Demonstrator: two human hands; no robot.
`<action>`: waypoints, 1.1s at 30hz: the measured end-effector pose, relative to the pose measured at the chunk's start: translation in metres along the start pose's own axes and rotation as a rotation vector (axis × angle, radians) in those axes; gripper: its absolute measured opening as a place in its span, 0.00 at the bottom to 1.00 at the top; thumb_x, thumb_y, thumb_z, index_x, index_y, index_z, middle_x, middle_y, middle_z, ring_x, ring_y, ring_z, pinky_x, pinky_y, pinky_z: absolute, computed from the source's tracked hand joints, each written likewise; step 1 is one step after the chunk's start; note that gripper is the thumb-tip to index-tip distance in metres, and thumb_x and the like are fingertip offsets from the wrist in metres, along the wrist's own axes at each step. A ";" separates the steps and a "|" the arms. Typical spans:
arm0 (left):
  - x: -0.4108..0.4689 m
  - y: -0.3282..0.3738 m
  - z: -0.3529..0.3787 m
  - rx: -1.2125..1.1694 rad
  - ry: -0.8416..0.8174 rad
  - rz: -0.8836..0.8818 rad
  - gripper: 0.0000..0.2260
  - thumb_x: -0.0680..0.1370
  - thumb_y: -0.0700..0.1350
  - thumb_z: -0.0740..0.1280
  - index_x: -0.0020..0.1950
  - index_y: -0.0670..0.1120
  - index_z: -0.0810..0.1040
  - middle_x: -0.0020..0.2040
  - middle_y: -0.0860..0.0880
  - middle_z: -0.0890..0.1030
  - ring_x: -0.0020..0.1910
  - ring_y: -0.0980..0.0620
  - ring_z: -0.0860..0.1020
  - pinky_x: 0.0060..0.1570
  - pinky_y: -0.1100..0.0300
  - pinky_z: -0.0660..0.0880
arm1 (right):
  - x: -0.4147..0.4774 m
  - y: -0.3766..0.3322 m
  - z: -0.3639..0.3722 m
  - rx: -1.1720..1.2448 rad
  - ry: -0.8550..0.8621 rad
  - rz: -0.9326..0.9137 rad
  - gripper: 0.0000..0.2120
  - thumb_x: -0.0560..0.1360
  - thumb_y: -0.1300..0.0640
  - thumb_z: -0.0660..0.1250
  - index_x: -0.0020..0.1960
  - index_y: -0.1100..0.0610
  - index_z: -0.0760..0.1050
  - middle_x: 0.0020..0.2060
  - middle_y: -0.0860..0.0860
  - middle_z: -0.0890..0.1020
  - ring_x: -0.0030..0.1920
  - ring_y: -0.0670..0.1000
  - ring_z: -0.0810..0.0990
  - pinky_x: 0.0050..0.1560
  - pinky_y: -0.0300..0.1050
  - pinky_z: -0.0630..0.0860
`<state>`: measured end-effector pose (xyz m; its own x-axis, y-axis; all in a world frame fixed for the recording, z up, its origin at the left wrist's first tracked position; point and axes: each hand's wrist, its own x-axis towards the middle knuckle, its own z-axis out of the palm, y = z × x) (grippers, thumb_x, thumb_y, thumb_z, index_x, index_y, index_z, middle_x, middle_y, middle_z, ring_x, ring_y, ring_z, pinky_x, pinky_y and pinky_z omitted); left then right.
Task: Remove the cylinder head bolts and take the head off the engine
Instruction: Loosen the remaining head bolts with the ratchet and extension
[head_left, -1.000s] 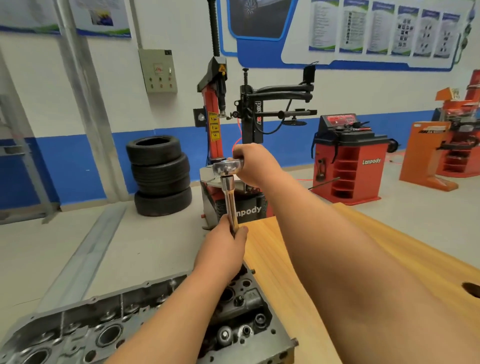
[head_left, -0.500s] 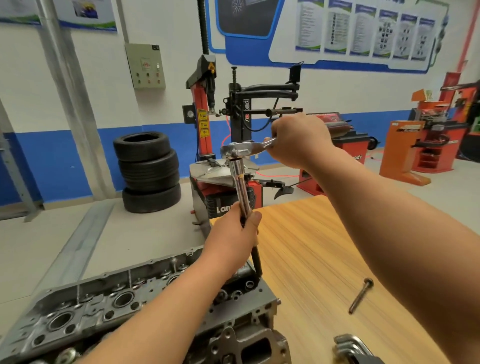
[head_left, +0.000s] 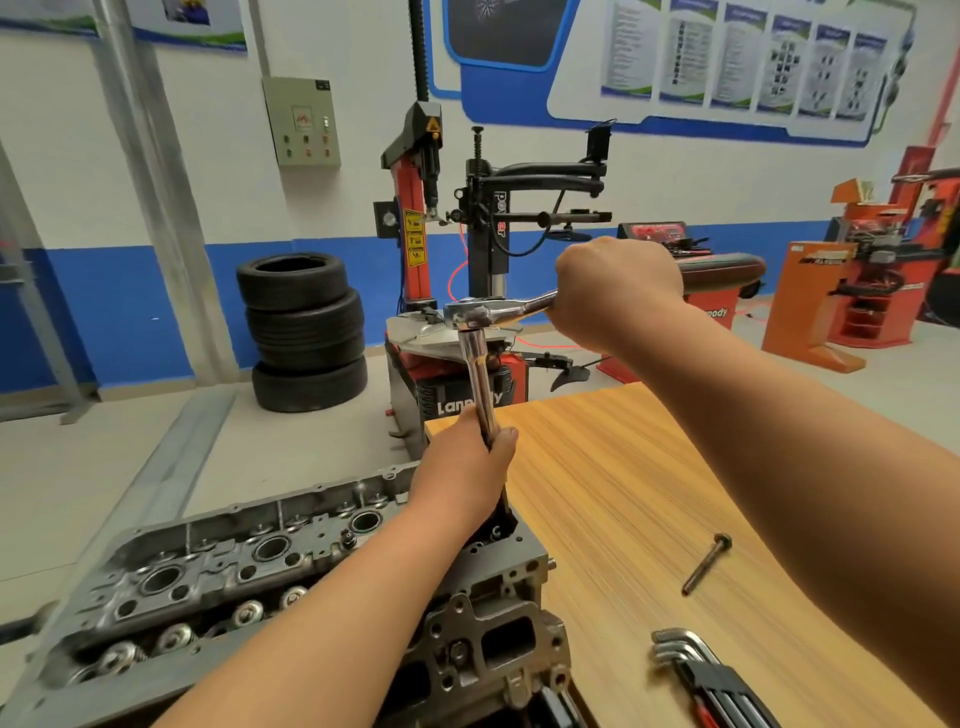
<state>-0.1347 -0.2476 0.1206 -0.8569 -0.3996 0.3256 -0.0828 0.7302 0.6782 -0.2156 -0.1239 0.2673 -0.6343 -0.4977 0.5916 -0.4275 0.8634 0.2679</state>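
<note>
A grey cylinder head (head_left: 208, 577) sits on the engine at the lower left, its valve springs and plug wells exposed. A chrome ratchet (head_left: 498, 314) stands above the head's right end on a long extension bar (head_left: 480, 384) that runs down into the head. My left hand (head_left: 465, 478) grips the lower part of the extension bar. My right hand (head_left: 615, 291) grips the ratchet handle, out to the right of the ratchet's head. One removed bolt (head_left: 706, 564) lies loose on the wooden table (head_left: 623, 467). The socket end is hidden behind my left hand.
A set of hex keys (head_left: 711, 680) lies at the table's near right edge. Behind the table stand a red tyre changer (head_left: 457, 291), a stack of three tyres (head_left: 304, 332), and orange workshop machines (head_left: 841, 301) at the right.
My right hand has swung the ratchet handle from pointing away from me round to the right. The view has tilted down, bringing the loose bolt and hex keys into sight.
</note>
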 end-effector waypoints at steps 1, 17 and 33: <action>0.001 0.000 0.000 0.020 -0.001 -0.007 0.09 0.80 0.55 0.59 0.49 0.51 0.71 0.40 0.52 0.79 0.40 0.51 0.80 0.45 0.49 0.78 | -0.003 -0.001 -0.004 -0.013 -0.009 0.011 0.12 0.74 0.58 0.62 0.34 0.53 0.64 0.31 0.51 0.71 0.29 0.53 0.69 0.27 0.42 0.60; 0.005 0.005 -0.001 0.061 -0.068 -0.036 0.06 0.80 0.49 0.59 0.46 0.48 0.68 0.39 0.48 0.78 0.42 0.48 0.81 0.45 0.47 0.79 | -0.037 -0.036 -0.038 -0.150 -0.108 -0.005 0.14 0.72 0.65 0.62 0.33 0.55 0.60 0.29 0.51 0.66 0.27 0.54 0.63 0.25 0.42 0.58; 0.000 -0.002 0.014 0.063 0.054 -0.066 0.10 0.78 0.52 0.64 0.56 0.52 0.70 0.47 0.52 0.80 0.46 0.49 0.80 0.48 0.46 0.79 | 0.035 -0.015 0.064 0.429 0.006 -0.139 0.10 0.77 0.48 0.61 0.47 0.54 0.74 0.39 0.49 0.75 0.44 0.53 0.74 0.45 0.47 0.66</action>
<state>-0.1415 -0.2408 0.1097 -0.8202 -0.4759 0.3176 -0.1717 0.7342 0.6568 -0.2727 -0.1602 0.2354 -0.5487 -0.6051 0.5769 -0.7378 0.6750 0.0062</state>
